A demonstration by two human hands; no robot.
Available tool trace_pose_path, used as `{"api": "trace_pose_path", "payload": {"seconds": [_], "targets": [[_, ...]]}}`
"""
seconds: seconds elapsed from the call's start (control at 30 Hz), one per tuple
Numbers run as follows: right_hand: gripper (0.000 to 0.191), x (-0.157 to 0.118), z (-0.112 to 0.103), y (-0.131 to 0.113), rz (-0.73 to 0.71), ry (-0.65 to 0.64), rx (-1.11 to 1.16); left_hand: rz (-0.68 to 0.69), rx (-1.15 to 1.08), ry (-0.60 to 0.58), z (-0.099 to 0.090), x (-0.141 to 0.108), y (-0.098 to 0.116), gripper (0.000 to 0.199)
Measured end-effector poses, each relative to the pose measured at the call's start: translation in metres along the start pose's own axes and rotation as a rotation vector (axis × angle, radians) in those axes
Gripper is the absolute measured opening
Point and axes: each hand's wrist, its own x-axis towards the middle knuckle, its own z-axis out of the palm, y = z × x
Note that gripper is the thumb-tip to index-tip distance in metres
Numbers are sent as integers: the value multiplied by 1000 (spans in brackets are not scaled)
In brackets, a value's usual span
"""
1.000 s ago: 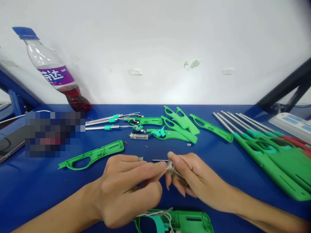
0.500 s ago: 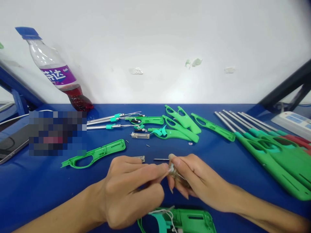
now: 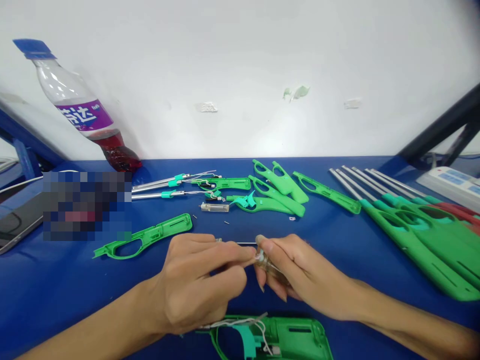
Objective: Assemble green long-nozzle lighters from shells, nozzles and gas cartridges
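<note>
My right hand is wrapped round a small clear tank with a pale fitting at its left end. The fingertips of my left hand are closed at that fitting; whether they pinch a tiny part is hidden. A thin metal rod lies behind the fingertips. Below my hands rests a green half shell with a teal trigger and white wires. Another clear tank lies farther back on the blue table.
Green half shells and handles lie around the middle. Metal tubes with wires are at the back left. Finished-looking green lighters, a power strip and a leaning bottle stand or lie at the sides.
The view has shifted slightly. My left hand has moved a little left and up, and more of the half shell below it shows. My right hand keeps its grip on the tank.
</note>
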Motion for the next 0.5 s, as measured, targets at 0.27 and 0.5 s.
{"api": "trace_pose_path", "payload": {"seconds": [0.27,0.5], "targets": [[60,1,-10,-13,19,116,202,-115,-26,3,-16,31,11,35],[58,1,-20,-13,17,249,299,160,-98,-537,-14,17,20,22]]}}
